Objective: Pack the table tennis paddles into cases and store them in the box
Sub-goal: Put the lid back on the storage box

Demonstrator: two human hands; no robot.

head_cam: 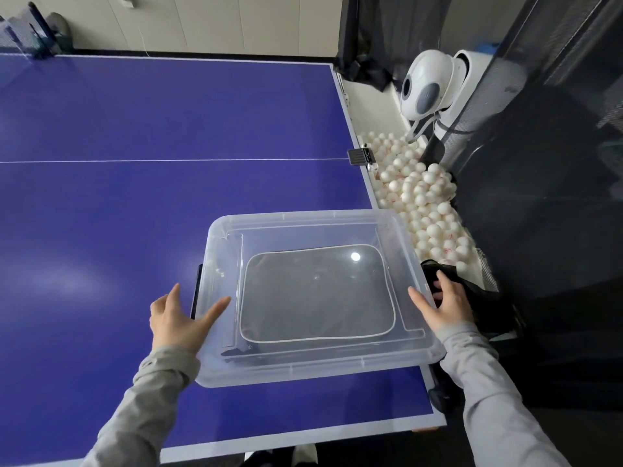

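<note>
A clear plastic box (418, 345) with its clear lid (303, 224) on stands at the near right corner of the blue table tennis table (135, 129). Through the lid I see a dark rectangular paddle case (317, 294) with white piping lying flat inside. My left hand (178, 318) rests against the box's left side, fingers straight, by the black latch (196, 291). My right hand (441, 301) lies on the box's right edge with relaxed fingers. No loose paddle is in sight.
Along the table's right edge runs a white trough full of several white balls (424, 200), with a white ball machine (428, 85) behind it and dark netting (539, 163) to the right. The net post (37, 32) stands at far left.
</note>
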